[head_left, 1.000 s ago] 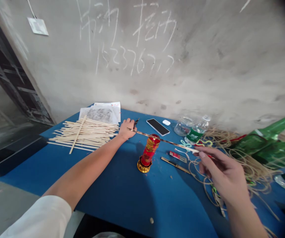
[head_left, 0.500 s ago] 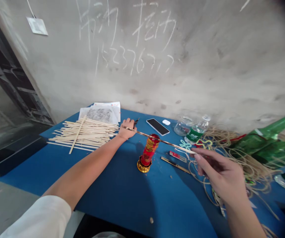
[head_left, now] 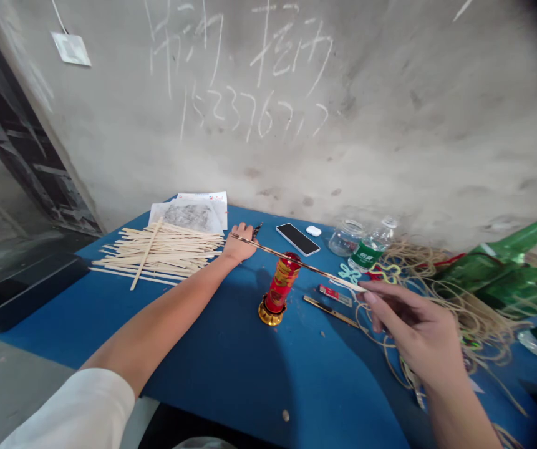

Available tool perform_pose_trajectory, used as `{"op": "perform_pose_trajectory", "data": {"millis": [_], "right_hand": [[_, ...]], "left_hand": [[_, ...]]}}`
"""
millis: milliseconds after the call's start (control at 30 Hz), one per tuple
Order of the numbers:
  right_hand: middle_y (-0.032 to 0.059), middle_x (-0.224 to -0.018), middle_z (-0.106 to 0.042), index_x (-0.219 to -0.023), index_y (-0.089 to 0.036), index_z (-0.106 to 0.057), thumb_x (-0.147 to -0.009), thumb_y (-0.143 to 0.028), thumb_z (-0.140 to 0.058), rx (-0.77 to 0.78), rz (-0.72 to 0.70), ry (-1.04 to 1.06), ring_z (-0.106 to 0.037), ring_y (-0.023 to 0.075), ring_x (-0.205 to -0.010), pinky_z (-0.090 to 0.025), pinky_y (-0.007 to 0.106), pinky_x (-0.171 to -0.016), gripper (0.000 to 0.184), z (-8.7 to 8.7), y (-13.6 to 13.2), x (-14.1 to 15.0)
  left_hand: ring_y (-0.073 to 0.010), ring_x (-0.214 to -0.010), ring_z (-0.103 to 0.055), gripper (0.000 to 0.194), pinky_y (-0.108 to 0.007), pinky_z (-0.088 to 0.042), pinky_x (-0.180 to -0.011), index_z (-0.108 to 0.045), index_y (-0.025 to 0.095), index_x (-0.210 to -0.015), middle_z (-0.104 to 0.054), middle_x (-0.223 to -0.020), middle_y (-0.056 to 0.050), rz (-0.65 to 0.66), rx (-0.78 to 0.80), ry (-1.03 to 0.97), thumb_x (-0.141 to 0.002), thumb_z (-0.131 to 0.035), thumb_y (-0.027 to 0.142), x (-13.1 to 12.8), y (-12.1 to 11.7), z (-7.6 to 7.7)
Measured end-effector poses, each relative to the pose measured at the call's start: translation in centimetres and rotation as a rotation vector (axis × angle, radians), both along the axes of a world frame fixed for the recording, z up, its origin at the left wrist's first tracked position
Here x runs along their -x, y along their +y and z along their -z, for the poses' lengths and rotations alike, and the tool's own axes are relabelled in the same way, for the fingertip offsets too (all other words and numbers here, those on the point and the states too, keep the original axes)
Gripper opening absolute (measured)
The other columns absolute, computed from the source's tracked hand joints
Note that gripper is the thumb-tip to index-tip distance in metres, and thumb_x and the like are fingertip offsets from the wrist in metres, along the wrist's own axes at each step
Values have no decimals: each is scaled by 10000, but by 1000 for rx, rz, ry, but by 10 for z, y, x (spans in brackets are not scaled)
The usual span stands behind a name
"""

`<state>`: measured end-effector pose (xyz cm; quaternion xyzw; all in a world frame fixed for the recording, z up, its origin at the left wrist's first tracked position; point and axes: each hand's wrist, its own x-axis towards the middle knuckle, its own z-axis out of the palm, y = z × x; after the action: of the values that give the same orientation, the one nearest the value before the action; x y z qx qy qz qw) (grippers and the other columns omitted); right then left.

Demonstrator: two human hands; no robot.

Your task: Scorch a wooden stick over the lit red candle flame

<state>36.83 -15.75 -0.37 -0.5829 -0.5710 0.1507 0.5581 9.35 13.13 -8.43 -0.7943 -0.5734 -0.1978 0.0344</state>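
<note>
The left forearm (head_left: 156,312) lies stretched across the blue table (head_left: 212,349), with the left hand (head_left: 239,244) palm down and fingers curled, just beside the stick pile (head_left: 156,255); whether it grips anything cannot be told. The right hand (head_left: 413,330), raised above the twine (head_left: 483,318), pinches the end of a long thin stick (head_left: 296,262) between its fingertips (head_left: 371,298). The stick slants left, passing above the red cylinder (head_left: 283,284), its far end crossing over the left hand.

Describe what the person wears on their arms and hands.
A white fabric sleeve covers the left arm down to about the elbow. The left hand and right hand are bare: no gloves, watch or rings show. No right sleeve is in view.
</note>
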Motion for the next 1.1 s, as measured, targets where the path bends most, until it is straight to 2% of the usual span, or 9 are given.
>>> {"op": "perform_pose_trajectory", "data": {"millis": [233,433,733,933,1100], "right_hand": [[12,-622,-676,-1096,-244,-903,-959,-528,-852,3,-14,17,-590,150,-533,-493,279,-513,319,1,0,-2],[-4,-598,-654,-1071,-258,-901,-960,-538,-847,-20,-9,16,-575,137,-510,-501,266,-516,305,0,1,0],[-12,-577,-634,-1098,-241,-905,-962,-481,-864,-60,3,23,-570,138,-494,-465,276,-481,279,4,2,-5],[6,-618,-694,-1075,-248,-912,-958,-413,-885,-145,-11,35,-582,138,-481,-501,281,-451,204,8,4,-10],[-10,-612,-681,-1099,-264,-911,-952,-375,-895,-163,-5,57,-584,132,-484,-504,273,-452,185,14,6,-9]], "left_hand": [[-358,-1270,-638,282,-483,-531,-1145,-720,187,-1281,-682,-1373,-171,-3,7,-5,-1057,-575,278,0,-2,-2],[-353,-1270,-636,282,-485,-527,-1156,-718,185,-1281,-677,-1373,-172,-4,9,-8,-1055,-570,269,0,-2,-2],[-351,-1247,-647,286,-477,-548,-1120,-725,197,-1280,-688,-1358,-166,6,1,-7,-1051,-577,281,1,1,1],[-359,-1266,-641,290,-470,-542,-1125,-723,179,-1281,-679,-1380,-174,-1,1,-2,-1060,-566,284,0,0,1],[-363,-1280,-638,281,-487,-531,-1145,-723,176,-1271,-679,-1385,-181,-7,1,-2,-1065,-562,279,0,-1,0]]}}
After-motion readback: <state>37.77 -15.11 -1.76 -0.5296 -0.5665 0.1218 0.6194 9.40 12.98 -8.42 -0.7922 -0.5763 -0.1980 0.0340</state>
